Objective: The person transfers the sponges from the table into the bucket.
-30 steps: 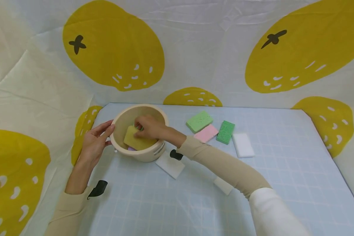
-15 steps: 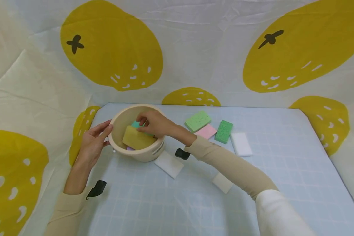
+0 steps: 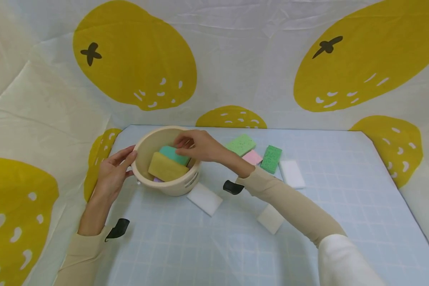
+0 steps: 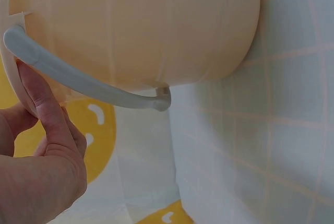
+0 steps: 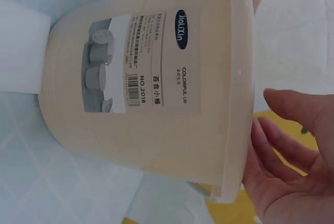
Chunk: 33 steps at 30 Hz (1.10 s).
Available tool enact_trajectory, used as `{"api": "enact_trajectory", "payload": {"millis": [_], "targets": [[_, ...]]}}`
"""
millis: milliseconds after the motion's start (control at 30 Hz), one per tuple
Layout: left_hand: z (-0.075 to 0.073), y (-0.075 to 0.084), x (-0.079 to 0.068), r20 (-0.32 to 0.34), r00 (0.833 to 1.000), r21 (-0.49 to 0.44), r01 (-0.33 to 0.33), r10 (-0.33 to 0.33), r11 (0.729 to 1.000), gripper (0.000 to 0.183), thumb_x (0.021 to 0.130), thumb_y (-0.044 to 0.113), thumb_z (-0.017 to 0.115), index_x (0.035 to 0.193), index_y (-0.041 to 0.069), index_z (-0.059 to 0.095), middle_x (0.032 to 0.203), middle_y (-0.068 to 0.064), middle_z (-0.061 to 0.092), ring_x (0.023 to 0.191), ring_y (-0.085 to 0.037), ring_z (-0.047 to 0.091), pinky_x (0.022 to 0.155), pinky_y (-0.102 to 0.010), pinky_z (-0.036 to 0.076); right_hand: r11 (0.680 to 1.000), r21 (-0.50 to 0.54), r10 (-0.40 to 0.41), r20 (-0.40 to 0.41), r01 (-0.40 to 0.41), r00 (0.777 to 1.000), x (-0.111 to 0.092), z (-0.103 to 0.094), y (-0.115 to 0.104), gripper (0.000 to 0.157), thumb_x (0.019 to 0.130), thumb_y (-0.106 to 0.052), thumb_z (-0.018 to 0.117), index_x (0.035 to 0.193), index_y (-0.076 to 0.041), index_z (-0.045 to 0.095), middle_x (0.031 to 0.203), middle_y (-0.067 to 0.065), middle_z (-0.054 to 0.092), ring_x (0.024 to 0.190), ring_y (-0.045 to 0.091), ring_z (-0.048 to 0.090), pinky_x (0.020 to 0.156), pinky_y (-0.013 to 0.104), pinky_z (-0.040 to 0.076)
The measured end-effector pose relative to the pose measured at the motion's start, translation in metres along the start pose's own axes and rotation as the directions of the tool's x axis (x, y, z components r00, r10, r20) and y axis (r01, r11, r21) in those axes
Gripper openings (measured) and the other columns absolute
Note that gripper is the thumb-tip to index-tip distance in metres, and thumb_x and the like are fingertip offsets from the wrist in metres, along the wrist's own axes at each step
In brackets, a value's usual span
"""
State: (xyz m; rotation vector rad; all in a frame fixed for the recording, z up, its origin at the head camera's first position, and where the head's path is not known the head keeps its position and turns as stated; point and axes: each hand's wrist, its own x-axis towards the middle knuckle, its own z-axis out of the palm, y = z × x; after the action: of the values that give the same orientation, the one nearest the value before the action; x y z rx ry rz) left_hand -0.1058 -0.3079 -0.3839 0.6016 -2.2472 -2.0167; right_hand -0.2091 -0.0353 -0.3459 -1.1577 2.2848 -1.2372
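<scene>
My left hand (image 3: 114, 171) grips the left rim of a beige bucket (image 3: 176, 188), fingers and thumb on either side of it, as the left wrist view also shows. Inside the bucket lie a yellow sponge (image 3: 167, 167) and, behind it, a teal sponge (image 3: 173, 154). A sliver of something purple (image 3: 157, 180) shows beneath them. Over the bucket's right rim is my right hand (image 3: 201, 146), its fingers loosely bent and the thumb apart from them, with nothing seen between. In the right wrist view those fingertips sit behind the rim, partly hidden.
Right of the bucket lie a light green sponge (image 3: 241, 145), a pink sponge (image 3: 252, 157), a dark green sponge (image 3: 271, 159) and a white block (image 3: 292, 174). Nearer are two more white blocks, one beside the bucket (image 3: 205, 199). A grey handle (image 4: 88, 78) hangs on the bucket.
My right hand has let go of the yellow sponge inside the bucket and moved right, to the rim. The teal sponge has come into sight. My left hand keeps its place.
</scene>
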Motion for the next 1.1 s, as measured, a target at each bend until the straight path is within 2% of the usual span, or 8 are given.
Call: {"api": "enact_trajectory", "payload": {"millis": [433, 700, 933, 1100], "targets": [[0.001, -0.001, 0.0, -0.011, 1.0, 0.01, 0.025, -0.025, 1.0, 0.07, 0.09, 0.049, 0.074, 0.148, 0.014, 0.057, 0.147, -0.005, 0.052, 0.104, -0.011, 0.059, 0.075, -0.016, 0.057, 0.994, 0.089, -0.051, -0.144, 0.064, 0.988, -0.029, -0.012, 0.01, 0.021, 0.098, -0.004, 0.07, 0.117, 0.004, 0.069, 0.115, 0.015, 0.07, 0.103, 0.021, 0.066, 0.092, 0.031, 0.057], [0.001, -0.001, 0.002, -0.008, 0.999, -0.009, 0.033, -0.033, 0.999, 0.07, 0.09, 0.048, 0.074, 0.148, 0.014, 0.057, 0.145, -0.003, 0.052, 0.103, -0.011, 0.059, 0.075, -0.016, 0.057, 0.994, 0.108, -0.004, -0.19, 0.025, 0.982, -0.046, -0.014, 0.016, 0.025, 0.099, -0.005, 0.069, 0.121, 0.007, 0.067, 0.114, 0.015, 0.07, 0.102, 0.023, 0.066, 0.093, 0.032, 0.057], [0.002, -0.001, 0.002, -0.013, 0.999, 0.005, 0.041, -0.041, 0.999, 0.07, 0.089, 0.049, 0.074, 0.149, 0.016, 0.057, 0.151, -0.006, 0.05, 0.104, -0.011, 0.059, 0.075, -0.016, 0.057, 0.995, 0.091, 0.056, -0.212, -0.037, 0.976, -0.062, -0.013, 0.021, 0.026, 0.1, -0.012, 0.068, 0.123, 0.0, 0.067, 0.116, 0.01, 0.069, 0.103, 0.021, 0.066, 0.092, 0.032, 0.057], [0.001, 0.0, 0.002, -0.013, 0.999, 0.0, 0.034, -0.034, 0.999, 0.07, 0.09, 0.049, 0.074, 0.148, 0.015, 0.057, 0.149, -0.005, 0.051, 0.103, -0.011, 0.059, 0.075, -0.016, 0.057, 0.993, 0.104, 0.086, -0.229, -0.064, 0.97, -0.073, -0.009, 0.026, 0.027, 0.1, -0.014, 0.068, 0.124, -0.001, 0.066, 0.118, 0.012, 0.068, 0.104, 0.022, 0.065, 0.094, 0.034, 0.057]]}}
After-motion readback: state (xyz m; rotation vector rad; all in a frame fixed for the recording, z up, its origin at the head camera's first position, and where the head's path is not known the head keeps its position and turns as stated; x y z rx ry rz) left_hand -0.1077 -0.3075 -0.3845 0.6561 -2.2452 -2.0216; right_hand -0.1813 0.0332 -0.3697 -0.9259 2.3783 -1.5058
